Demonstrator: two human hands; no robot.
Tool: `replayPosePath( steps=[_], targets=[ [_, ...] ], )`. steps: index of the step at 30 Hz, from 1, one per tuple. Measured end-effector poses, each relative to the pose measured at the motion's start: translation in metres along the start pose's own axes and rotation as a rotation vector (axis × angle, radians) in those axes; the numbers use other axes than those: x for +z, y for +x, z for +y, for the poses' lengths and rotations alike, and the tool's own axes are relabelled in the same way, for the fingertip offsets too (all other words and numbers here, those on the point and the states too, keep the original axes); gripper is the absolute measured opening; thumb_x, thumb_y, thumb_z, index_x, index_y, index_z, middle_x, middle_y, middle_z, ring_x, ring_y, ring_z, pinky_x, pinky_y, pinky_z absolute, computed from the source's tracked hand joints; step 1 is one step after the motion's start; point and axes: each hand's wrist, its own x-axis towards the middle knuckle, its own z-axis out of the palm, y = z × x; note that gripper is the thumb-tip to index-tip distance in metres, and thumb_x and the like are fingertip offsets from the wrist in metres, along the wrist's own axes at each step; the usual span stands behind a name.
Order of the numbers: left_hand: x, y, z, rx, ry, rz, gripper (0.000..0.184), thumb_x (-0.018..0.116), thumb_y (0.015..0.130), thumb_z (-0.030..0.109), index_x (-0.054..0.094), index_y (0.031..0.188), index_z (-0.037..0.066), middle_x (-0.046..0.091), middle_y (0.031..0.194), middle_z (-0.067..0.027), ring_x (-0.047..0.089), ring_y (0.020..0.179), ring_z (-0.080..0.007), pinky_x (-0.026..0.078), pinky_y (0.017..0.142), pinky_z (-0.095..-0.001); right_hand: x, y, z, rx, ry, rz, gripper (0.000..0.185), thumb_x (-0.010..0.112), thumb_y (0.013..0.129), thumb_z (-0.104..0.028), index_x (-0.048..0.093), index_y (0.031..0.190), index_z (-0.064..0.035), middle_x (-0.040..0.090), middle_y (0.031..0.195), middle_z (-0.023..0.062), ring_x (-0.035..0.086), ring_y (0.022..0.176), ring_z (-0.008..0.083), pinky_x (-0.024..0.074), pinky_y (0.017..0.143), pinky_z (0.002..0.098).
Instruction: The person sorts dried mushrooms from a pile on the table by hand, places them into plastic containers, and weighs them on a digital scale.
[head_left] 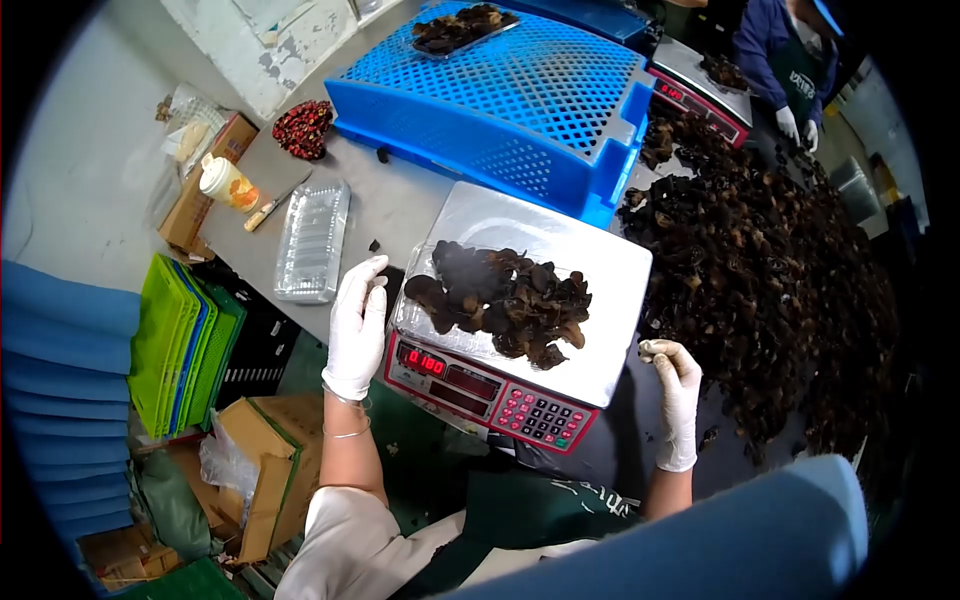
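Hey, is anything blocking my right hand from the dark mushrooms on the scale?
Nothing visible. Your right hand is beside the scale, and only bare metal plate lies between it and the dark mushrooms. A clear tray may be under them; I can't tell.

Digital scale [612,300]: centre, display reading 0.180, wood ear mushrooms [510,300] piled on its plate
Left hand [356,325]: white-gloved, left of centre, fingers extended beside the scale
Right hand [676,400]: white-gloved, right of centre, fingertips together
Mushroom heap [770,280]: right side
Clear plastic tray [313,245]: left of centre, on the counter [375,205]
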Motion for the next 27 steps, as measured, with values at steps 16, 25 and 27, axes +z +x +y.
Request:
replayPosePath(
  steps=[16,25,27],
  targets=[
    [0.023,-0.026,-0.012,0.187,0.384,-0.124,0.034,0.056,0.092,0.005,0.062,0.125,0.003,0.064,0.125,-0.0134,0.053,0.122,-0.0361,0.041,0.107,-0.0419,0.095,0.003,-0.042,-0.553,-0.895,-0.374,0.027,0.070,0.079,-0.014,0.069,0.106,-0.0113,0.068,0.098,0.0045,0.057,0.094,0.0249,0.0421,0.088,0.0377],
    [0.002,-0.021,-0.013,0.103,0.143,0.076,0.030,0.054,0.090,-0.004,0.062,0.119,-0.002,0.062,0.124,-0.0167,0.058,0.118,-0.0304,0.043,0.104,-0.0364,-0.011,0.005,0.001,-0.218,-0.729,0.119,0.035,0.070,0.077,-0.002,0.065,0.112,-0.0034,0.064,0.110,0.0118,0.060,0.105,0.0300,0.0457,0.098,0.0380],
    [-0.004,-0.020,-0.019,0.092,0.122,0.125,0.029,0.054,0.090,-0.002,0.063,0.118,-0.001,0.062,0.123,-0.0146,0.058,0.117,-0.0266,0.045,0.100,-0.0333,-0.030,0.000,0.013,-0.283,-1.038,0.295,0.046,0.068,0.078,-0.001,0.061,0.123,-0.0057,0.060,0.120,0.0132,0.056,0.113,0.0304,0.0437,0.101,0.0384]
  ],
)
